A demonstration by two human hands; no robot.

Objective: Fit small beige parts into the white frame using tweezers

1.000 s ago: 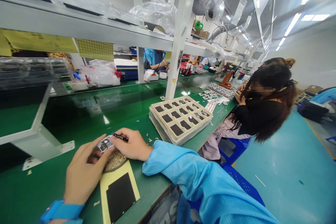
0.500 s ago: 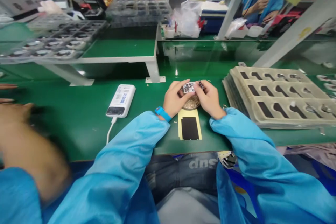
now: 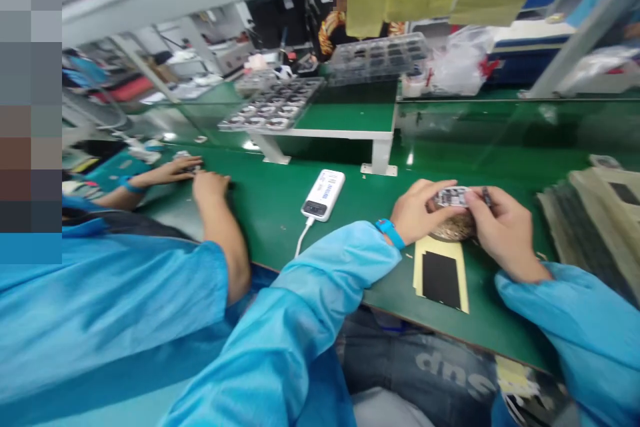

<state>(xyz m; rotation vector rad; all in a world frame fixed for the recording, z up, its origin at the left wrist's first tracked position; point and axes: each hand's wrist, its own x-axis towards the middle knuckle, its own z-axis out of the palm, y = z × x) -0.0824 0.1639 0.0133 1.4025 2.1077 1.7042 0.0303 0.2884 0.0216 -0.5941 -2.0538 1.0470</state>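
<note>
Part (image 3: 451, 197), left hand (image 3: 416, 212) curled, right hand (image 3: 505, 230) pinching

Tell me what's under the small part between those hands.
Beneath the part, a round, speckled thing shows; the part, left hand and right hand cover some of it.

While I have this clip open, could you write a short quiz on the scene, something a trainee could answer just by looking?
1. True or false: the black rectangle lies on a yellow sheet.
2. Which is nearer the white device on the table: a) the person's left hand; b) the person's right hand?
3. What does the left hand hold?

Key: 1. True. 2. a. 3. A small flat part.
</note>
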